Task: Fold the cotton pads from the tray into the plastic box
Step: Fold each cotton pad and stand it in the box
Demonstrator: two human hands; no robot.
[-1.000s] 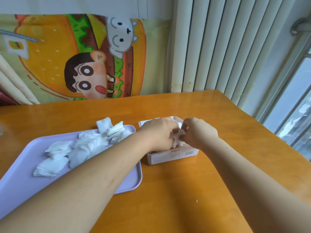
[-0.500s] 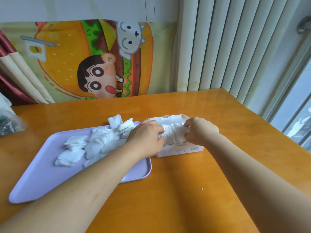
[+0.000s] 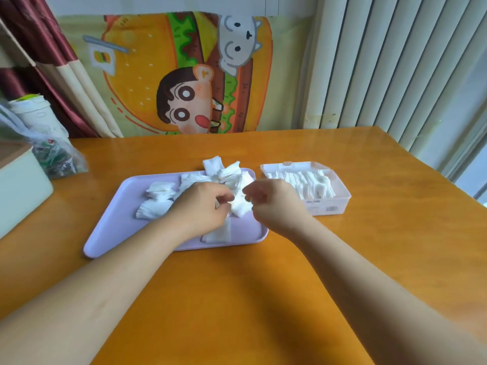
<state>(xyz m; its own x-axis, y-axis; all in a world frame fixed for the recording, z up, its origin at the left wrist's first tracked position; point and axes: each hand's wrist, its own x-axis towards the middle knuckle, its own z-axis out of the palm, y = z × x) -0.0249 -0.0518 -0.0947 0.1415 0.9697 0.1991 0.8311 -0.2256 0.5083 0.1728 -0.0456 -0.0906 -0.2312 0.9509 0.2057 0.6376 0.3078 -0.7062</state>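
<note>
Item: cotton pad (image 3: pixel 239 205), white, crumpled, lifted slightly over the right half of the tray, between the two hands.
Left hand (image 3: pixel 203 206): palm down, fingers curled, thumb and fingertips closed on the pad's left edge. Forearm enters from the lower left corner and crosses the tray's near rim.
Right hand (image 3: pixel 270 204): back of the hand up, fingers curled in toward the pad's right edge. It is motion-blurred, so whether it grips the pad cannot be told. Forearm enters from the lower right corner.
Loose pads (image 3: pixel 158 198): unfolded, heaped along the tray's far side, some overhanging the far rim; one lies flat by the near rim under the left wrist.
Tray (image 3: pixel 105 233): lilac, rectangular, shallow, set at a slant on the table.
Plastic box (image 3: pixel 332 206): clear, lid open, just right of the tray, apart from it.
Folded pads (image 3: pixel 303 181): standing on edge in a packed row inside the box.
Table (image 3: pixel 237 299): orange wood, glossy.
Plastic bag (image 3: pixel 58 159): far left of the table, beside a pale carton (image 3: pixel 18 188).
Cartoon burger cloth (image 3: pixel 184 75): hung on the wall behind; vertical blinds (image 3: pixel 395 61) to its right.
</note>
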